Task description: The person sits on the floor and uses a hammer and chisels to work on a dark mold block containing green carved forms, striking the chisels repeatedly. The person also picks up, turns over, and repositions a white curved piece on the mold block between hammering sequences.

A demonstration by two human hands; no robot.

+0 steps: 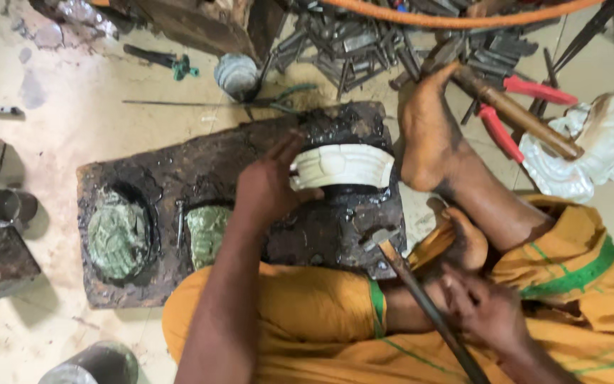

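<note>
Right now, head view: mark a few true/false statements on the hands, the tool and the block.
1. The left hand rests on the white curved piece set on the dark block. True.
2. The right hand is empty. False: it grips the handle of a hammer whose head lies on the block's near edge.
3. Two greenish relief pieces sit in the block to the left of the white piece. True.
4. Red-handled pliers lie on the block. False: they lie on the floor beyond the foot, off the block.
5. The foot rests against the right end of the block. True.
</note>
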